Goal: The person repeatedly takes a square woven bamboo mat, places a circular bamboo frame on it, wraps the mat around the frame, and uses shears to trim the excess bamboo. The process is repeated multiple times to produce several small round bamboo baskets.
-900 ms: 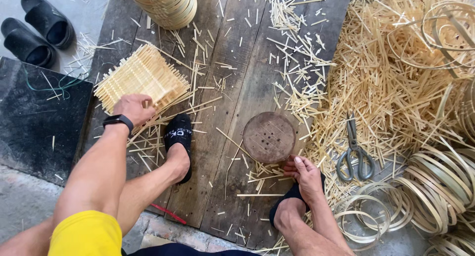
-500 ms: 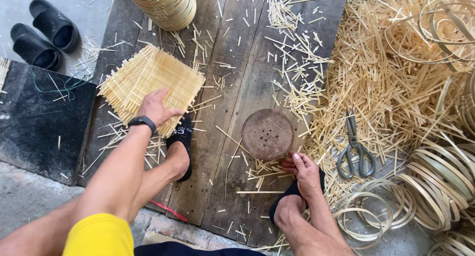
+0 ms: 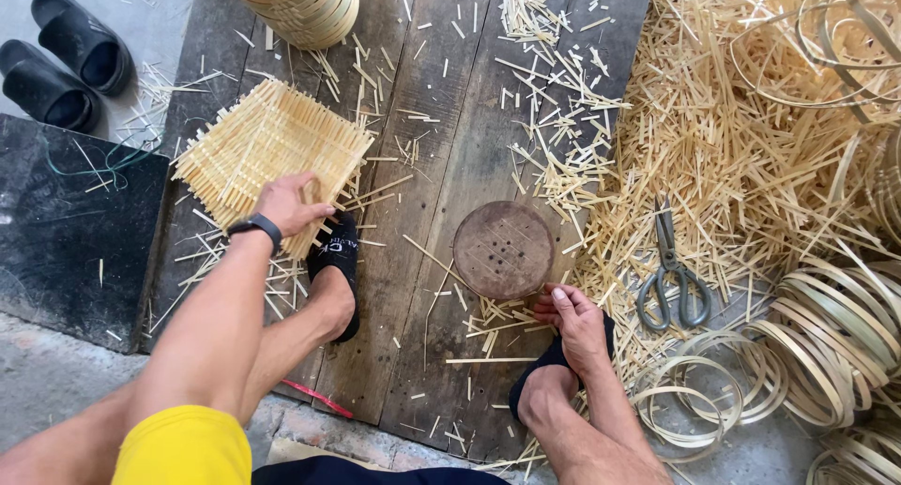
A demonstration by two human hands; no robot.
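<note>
My left hand (image 3: 287, 204), with a black wristband, grips the near edge of a square woven bamboo mat (image 3: 267, 152) lying on the dark wooden boards (image 3: 422, 119). My right hand (image 3: 574, 318) rests at the near edge of a round brown perforated disc (image 3: 503, 250), fingers curled over short bamboo splints on the boards; whether it pinches any I cannot tell. Both my feet in black slippers (image 3: 338, 260) stand on the boards beside the hands.
Grey scissors (image 3: 670, 277) lie right of the disc on a heap of bamboo strips (image 3: 751, 157). Coiled bamboo hoops (image 3: 826, 325) fill the right side. A stack of round bamboo rims (image 3: 300, 7) stands at the top. Two black slippers (image 3: 61, 58) sit top left.
My left hand has pulled the woven mat to the right and nearer, toward my left foot. My right hand has stayed by the disc.
</note>
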